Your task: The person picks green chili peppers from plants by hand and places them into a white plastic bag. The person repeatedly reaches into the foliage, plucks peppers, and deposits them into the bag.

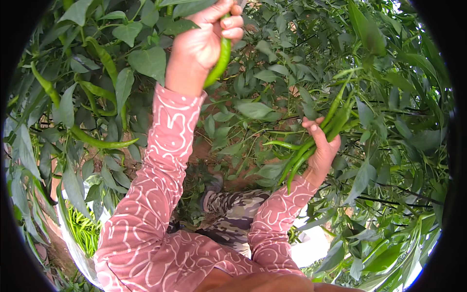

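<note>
My left hand [206,41] is raised at the top of the view, fingers curled around a long green chili pepper [219,63] among the plant's leaves; where its stem ends is unclear. At the right, my right hand [321,148] is closed on a bunch of several slender green chilies [304,153] pointing in different directions, with foliage around it. More chilies [104,143] hang from the plant at the upper left, beside my left arm.
Dense pepper plants [389,131] surround me over brown soil. A white sack [70,231] holding many green chilies stands at lower left; white material [316,243] shows at lower right. My leg in camouflage trousers [228,202] is below, among the plants.
</note>
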Tool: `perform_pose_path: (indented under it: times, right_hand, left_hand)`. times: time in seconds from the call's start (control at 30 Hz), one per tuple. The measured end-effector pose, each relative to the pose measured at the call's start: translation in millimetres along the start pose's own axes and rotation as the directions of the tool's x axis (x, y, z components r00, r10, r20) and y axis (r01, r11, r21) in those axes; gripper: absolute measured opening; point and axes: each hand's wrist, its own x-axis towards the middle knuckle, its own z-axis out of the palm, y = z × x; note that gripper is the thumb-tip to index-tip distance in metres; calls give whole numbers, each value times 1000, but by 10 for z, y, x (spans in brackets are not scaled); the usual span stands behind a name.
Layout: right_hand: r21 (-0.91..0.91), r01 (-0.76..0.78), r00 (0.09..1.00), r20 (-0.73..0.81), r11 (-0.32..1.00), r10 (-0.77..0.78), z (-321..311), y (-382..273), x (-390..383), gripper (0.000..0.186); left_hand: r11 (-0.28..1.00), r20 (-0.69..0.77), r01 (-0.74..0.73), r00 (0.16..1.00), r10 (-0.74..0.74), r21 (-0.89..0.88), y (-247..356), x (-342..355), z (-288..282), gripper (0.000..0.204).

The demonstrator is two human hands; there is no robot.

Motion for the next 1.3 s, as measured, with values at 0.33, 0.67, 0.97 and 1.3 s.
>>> perform_pose_path:
  times: [0.33, 0.67, 0.97, 1.3]
  right_hand:
    - [97, 4, 983, 181, 995, -22, 127, 10, -43, 19]
    - [64, 106, 994, 0, 992, -107, -32, 20, 10, 22]
    - [83, 82, 995, 49, 993, -86, -126, -11, -14, 22]
    - [68, 76, 996, 48, 995, -79, -75, -15, -7, 20]
  left_hand:
    - [976, -410, -88, 912, -1, -199, -1467, -81, 326, 28]
    - [863, -287, 101, 957, 52, 494, -1212, -575, -177, 26]
    - [189, -247, 324, 907, -342, 927, -2220, -200, -863, 35]
    - [804, -472, 594, 717, -513, 28, -2192, -365, -983, 27]
